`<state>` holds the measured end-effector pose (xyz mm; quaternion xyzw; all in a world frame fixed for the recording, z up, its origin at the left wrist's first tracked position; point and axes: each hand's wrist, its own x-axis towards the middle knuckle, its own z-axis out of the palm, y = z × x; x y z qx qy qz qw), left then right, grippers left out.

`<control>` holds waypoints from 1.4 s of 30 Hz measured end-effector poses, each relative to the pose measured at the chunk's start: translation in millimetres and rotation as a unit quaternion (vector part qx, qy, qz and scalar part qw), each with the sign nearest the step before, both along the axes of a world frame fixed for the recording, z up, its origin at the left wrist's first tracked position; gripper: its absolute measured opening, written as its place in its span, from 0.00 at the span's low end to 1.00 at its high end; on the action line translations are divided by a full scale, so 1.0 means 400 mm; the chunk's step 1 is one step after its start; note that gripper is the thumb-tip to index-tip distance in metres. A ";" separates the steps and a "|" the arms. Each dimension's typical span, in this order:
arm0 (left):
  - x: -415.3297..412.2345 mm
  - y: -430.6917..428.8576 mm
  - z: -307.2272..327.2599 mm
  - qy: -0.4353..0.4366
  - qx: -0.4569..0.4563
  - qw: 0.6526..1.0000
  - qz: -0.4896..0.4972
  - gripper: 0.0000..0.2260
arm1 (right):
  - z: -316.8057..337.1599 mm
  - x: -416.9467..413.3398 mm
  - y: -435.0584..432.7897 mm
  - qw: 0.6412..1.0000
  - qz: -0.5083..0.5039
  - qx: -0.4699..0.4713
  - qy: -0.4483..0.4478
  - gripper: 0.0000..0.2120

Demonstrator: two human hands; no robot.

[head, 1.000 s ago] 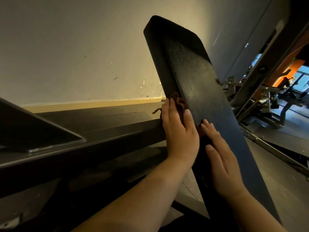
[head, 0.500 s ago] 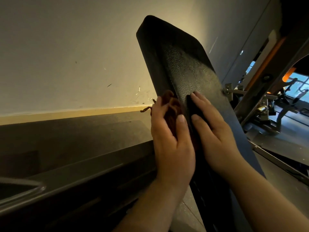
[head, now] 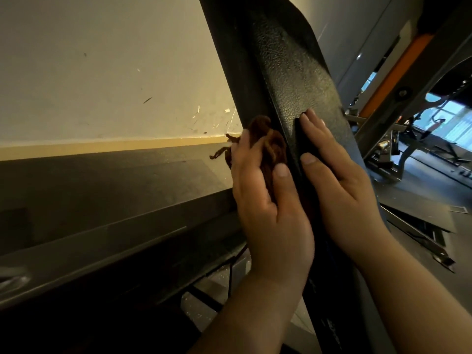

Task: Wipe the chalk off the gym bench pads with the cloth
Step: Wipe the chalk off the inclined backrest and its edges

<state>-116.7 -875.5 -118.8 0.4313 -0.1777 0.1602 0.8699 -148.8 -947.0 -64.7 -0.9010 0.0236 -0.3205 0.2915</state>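
The cloth [head: 267,145], a dark reddish-brown bunch, sits against the left side edge of the bench pad [head: 288,72], about halfway up the part of it I can see. My left hand [head: 265,200] holds it there: my fingers lie over its left side, my thumb runs up its right side next to the pad's seam, and the fabric is gathered between them. A couple of loose threads stick out to the left past my fingertips. The pad itself is black with a pebbled skin, standing steeply and leaning away to the upper left, its top out of view. I cannot make out chalk on it in this dim light. My right hand [head: 337,180] lies flat on the front face of the pad, just beside the left one, fingers straight and close together and pointing up the pad, thumb lying near the seam. Behind the pad to the left is a cream wall [head: 102,72] with small scuffs and chips, ending in a yellowish skirting strip [head: 102,146]. Below that a dark frame beam [head: 107,233] slants across. To the right, well apart from my hands, stand gym machines [head: 388,146] on a dark floor [head: 421,195], with an orange bar [head: 398,62] rising behind them.
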 end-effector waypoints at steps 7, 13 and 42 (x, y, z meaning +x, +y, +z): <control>0.024 0.017 0.009 -0.003 -0.005 0.999 -0.038 0.16 | -0.002 -0.004 -0.004 1.000 0.012 -0.006 0.002 0.27; 0.004 0.001 0.004 0.007 0.012 1.000 -0.019 0.17 | -0.001 -0.005 -0.001 1.000 -0.002 -0.018 0.000 0.26; -0.028 -0.016 -0.005 -0.003 0.038 0.999 0.026 0.18 | -0.009 -0.007 -0.002 0.999 -0.019 -0.017 -0.028 0.23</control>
